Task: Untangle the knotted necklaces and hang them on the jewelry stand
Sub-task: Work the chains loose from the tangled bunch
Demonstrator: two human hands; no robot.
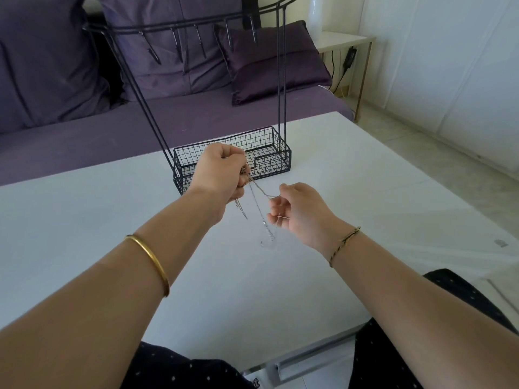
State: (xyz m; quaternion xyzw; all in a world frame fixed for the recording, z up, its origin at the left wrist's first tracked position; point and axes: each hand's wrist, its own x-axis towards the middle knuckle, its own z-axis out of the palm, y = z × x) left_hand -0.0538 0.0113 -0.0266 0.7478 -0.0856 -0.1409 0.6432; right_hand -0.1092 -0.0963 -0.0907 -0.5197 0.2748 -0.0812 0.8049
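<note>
Several fine chains, the knotted necklaces point(254, 204), hang in the air above the white table point(379, 197), just in front of the jewelry stand point(273, 165). Their tangled upper part is bunched inside the left hand point(220, 174), which is closed in a fist round them, knuckles up. Loose strands drop from that fist towards the tabletop; whether the lowest loop touches the surface cannot be told. One silvery strand runs sideways to the right hand point(302, 211), whose fingers are curled inward and pinch the chain, with a small metal piece showing against the lower fingers. Both hands are close together but apart.

Behind them the black wire stand rests on the table: a mesh basket at its base, tall thin uprights, and a top bar carrying a row of bare hooks point(179, 43). A gold bangle point(153, 265) circles the left forearm and a thin twisted cord bracelet point(344, 242) the right wrist. Beyond the table lie a purple sofa point(84, 136) and purple cushions point(269, 63).
</note>
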